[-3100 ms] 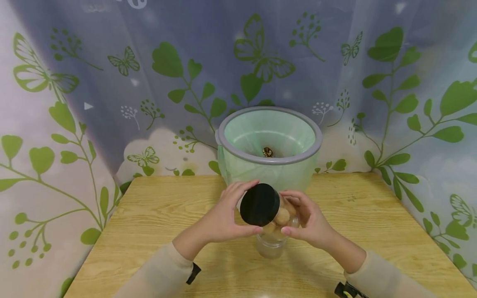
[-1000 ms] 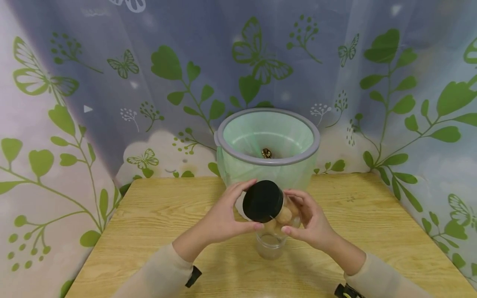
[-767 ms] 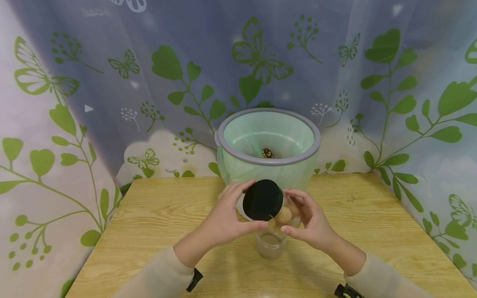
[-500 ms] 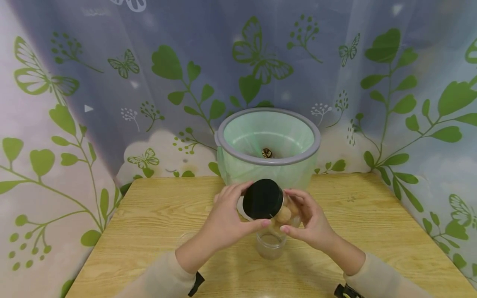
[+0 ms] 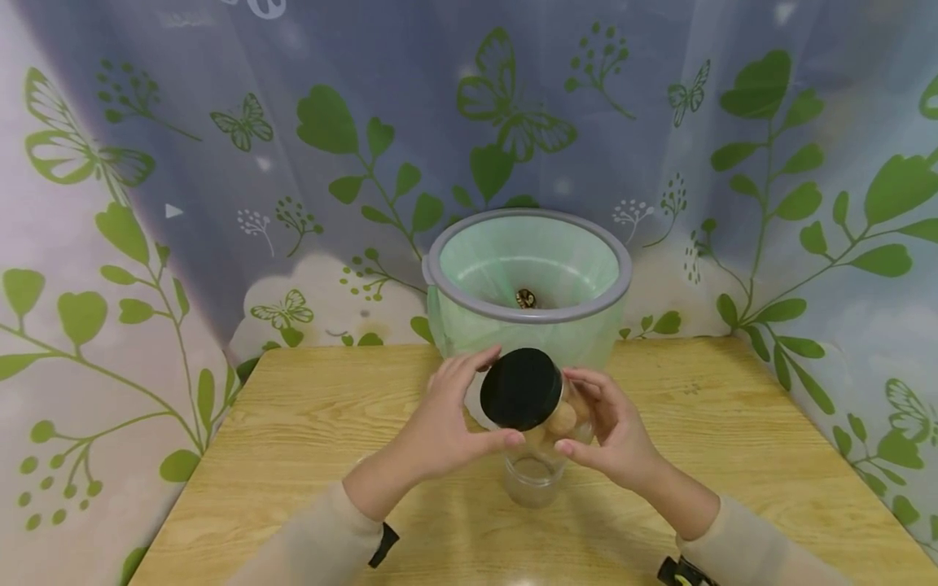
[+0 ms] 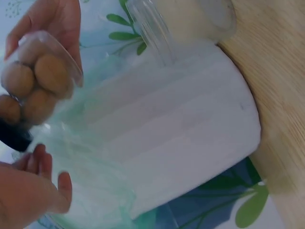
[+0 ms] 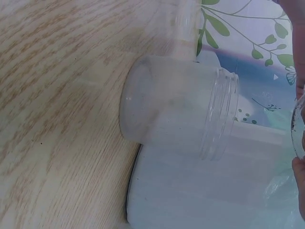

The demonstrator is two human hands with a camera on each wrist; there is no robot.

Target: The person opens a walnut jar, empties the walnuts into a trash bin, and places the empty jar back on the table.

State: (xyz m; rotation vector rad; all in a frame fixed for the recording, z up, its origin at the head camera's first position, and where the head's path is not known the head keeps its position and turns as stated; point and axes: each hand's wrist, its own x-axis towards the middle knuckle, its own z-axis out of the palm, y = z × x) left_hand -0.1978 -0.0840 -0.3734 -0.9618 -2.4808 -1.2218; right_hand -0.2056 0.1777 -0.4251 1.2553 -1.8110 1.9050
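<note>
From the head cam, both hands meet over the middle of the wooden table (image 5: 308,423). Left hand (image 5: 443,423) has thumb and fingers curled round the black lid (image 5: 521,389) of a clear jar of round brown nuts (image 5: 560,419), gripping the lid's edge. Right hand (image 5: 611,427) wraps the jar body from the other side, fingers clenched on the plastic, w/ the jar held tilted, lid end toward the camera, up off the table. Directly under it stands an empty clear jar (image 5: 529,480), open mouth up, on the wood. Behind both, at the table's far edge, sits a grey-rimmed bin (image 5: 619,281) lined w/ a pale green bag (one small dark-and-gold item lies at its bottom). Leaf-and-butterfly curtain (image 5: 220,163) hangs all round.

Left wrist cam: the nut jar (image 6: 38,81) shows at upper left, brown nuts pressed against its clear wall, right-hand fingers (image 6: 57,24) behind it. Left-hand fingertips (image 6: 45,179) show at lower left; lid is only a dark sliver at the edge. The bin's white side (image 6: 190,133) fills the middle, green liner bunched over it.

Right wrist cam: the empty jar (image 7: 176,107) stands on the wood grain (image 7: 62,95), threaded mouth bare, just beside the bin wall (image 7: 200,191). Grip itself not visible here, only a bit of finger at the right edge.
</note>
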